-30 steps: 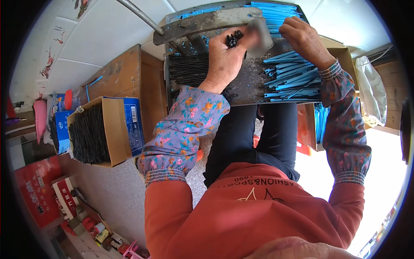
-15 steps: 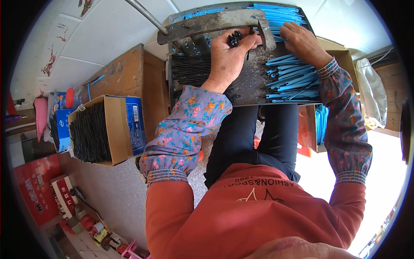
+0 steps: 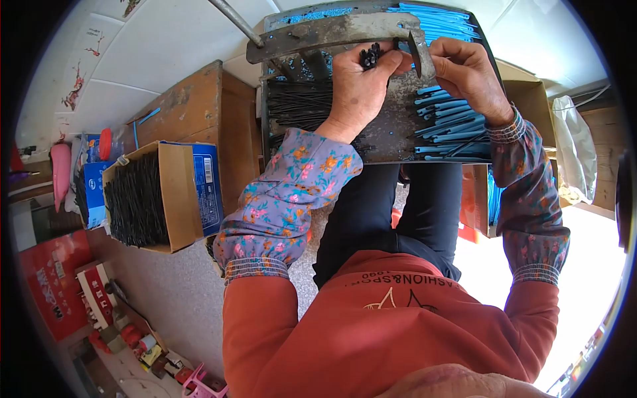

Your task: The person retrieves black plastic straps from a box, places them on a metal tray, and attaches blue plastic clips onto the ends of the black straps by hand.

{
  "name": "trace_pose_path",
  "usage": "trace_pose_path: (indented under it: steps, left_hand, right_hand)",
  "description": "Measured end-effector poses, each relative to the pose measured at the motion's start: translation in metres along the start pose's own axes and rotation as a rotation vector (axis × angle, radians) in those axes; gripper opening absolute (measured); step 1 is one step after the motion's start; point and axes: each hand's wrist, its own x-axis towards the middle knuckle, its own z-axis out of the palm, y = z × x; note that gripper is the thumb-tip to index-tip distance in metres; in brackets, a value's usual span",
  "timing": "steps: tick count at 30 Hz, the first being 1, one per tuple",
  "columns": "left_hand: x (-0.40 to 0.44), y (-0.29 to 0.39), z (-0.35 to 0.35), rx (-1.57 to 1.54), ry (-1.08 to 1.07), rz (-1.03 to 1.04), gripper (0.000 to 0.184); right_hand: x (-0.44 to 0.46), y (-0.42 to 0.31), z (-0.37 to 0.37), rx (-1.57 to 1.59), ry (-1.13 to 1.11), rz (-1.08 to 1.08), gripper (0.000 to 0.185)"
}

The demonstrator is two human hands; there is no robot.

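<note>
My left hand point(image 3: 358, 89) is closed around a bundle of thin black sticks point(image 3: 370, 56), their ends showing above the fist. Its thumb and forefinger reach toward a curved metal blade point(image 3: 419, 56) at the end of a worn metal arm point(image 3: 332, 34). On the blade's other side, my right hand point(image 3: 470, 76) has its fingers pinched close to the blade; whatever they hold is hidden. Below that hand lie slim blue plastic pieces point(image 3: 451, 126), some with holes at their ends. More blue pieces point(image 3: 438, 23) rest at the tray's back. Black sticks point(image 3: 298, 103) lie left of my left hand.
A dark metal tray point(image 3: 391, 142) sits over my knees, with blue scraps point(image 3: 318, 14) at its back. To the left, a cardboard box point(image 3: 179, 199) full of black sticks stands beside a wooden cabinet point(image 3: 192, 106). A white plastic bag point(image 3: 574, 149) hangs at right.
My right hand has come from the blue pieces at the tray's back right toward the blade, its fingers now pinched. My left hand stays near the blade with the black bundle.
</note>
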Motion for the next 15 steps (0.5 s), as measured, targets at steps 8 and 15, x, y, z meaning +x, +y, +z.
trace_pose_path:
  steps: [8, 15]
  left_hand:
    - [0.001, -0.002, 0.004, 0.038, -0.015, 0.02, 0.014]
    - [-0.001, -0.005, -0.001, 0.013, 0.013, 0.025, 0.015]
  right_hand:
    - [0.005, -0.019, -0.012, -0.69, -0.041, -0.457, 0.008]
    - [-0.004, -0.008, 0.01, -0.305, 0.129, -0.234, 0.006]
